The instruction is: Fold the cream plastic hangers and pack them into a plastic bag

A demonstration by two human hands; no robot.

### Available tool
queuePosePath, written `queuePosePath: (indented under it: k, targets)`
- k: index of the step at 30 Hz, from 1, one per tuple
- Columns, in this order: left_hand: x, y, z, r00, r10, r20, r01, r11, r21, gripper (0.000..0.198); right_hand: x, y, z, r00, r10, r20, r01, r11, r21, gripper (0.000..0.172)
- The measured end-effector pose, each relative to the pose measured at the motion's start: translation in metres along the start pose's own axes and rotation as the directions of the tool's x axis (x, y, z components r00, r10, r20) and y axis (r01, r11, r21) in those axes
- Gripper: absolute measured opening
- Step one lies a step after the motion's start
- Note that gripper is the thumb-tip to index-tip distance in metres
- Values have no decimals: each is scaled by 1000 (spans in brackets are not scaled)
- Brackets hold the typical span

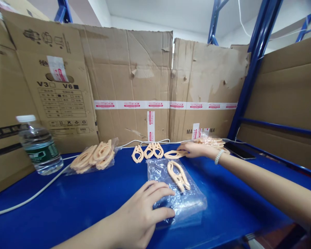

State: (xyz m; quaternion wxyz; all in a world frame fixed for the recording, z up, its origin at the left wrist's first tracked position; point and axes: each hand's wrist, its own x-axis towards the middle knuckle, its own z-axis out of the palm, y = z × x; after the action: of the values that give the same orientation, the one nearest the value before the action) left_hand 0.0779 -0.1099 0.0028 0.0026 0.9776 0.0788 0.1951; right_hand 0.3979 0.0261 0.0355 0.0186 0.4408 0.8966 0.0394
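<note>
My left hand (142, 211) lies on the near end of a clear plastic bag (181, 204), fingers curled over its edge, holding it on the blue table. A beige plastic hanger piece (178, 175) lies on the bag. My right hand (195, 149) reaches to the back of the table and its fingers pinch a flat beige piece (174, 154). Three more beige pieces (148, 151) lie in a row left of it. A beaded bracelet (218, 156) is on my right wrist.
A bagged pile of beige pieces (94, 157) lies at left, another (209, 141) behind my right hand. A water bottle (38, 145) stands far left. A white cable (28, 199) crosses the table. A dark phone (238, 150) lies right. Cardboard boxes (129, 83) wall the back.
</note>
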Motion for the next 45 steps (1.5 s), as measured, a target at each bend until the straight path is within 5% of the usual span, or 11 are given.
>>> queuePosePath:
  k: [7,15,31,45]
  targets:
    - [-1,0,1,1000,-1,-17,1,1000,-18,56,-16,8,14,989,77,-128,-62,991,119,29]
    - [0,1,2,999,-1,-35,0,1000,-31,60,-9,13,21,942,197,-271,-192,980,43,15]
    - [0,0,4,1000,2,-27,-3,999,-46,58,-3,23,-1,984,170,61,-177,974,140,13]
    - [0,-2,4,1000,2,-23,-3,997,-74,58,-7,11,-8,996,93,1,-92,982,163,8]
